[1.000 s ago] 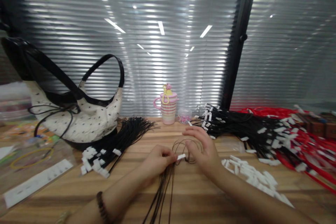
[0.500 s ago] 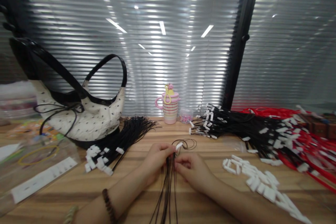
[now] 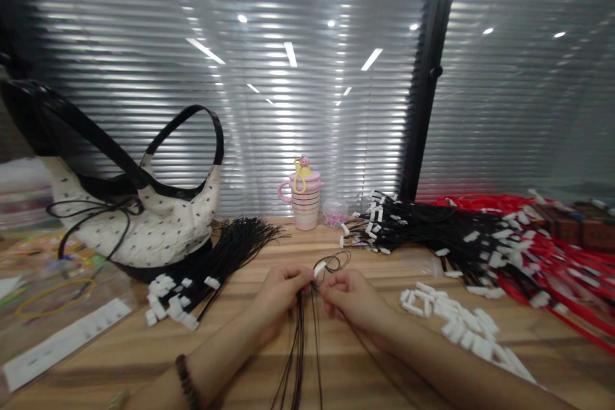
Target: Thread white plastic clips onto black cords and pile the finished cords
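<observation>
My left hand (image 3: 284, 291) is closed, thumb and forefinger pinching a bundle of thin black cords (image 3: 298, 352) that hangs toward the table's near edge. A small white tag (image 3: 319, 269) sticks up at its fingertips, and a cord loop (image 3: 342, 261) curls just beyond. Close on the right, my right hand (image 3: 353, 298) pinches a black cord; one strand slants from under it down to the right. Where the cords cross between the fingertips is too fine to make out.
Piles of tagged black cords lie left (image 3: 230, 250) and right (image 3: 413, 224), with red cords (image 3: 567, 262) farther right. Loose white tags (image 3: 461, 320) lie beside my right forearm. A polka-dot bag (image 3: 158, 230), striped cup (image 3: 305, 205) and small bead container (image 3: 335, 214) stand behind.
My right hand has risen slightly toward the white tag, and one strand now runs out from it to the lower right. The whole view has shifted a little.
</observation>
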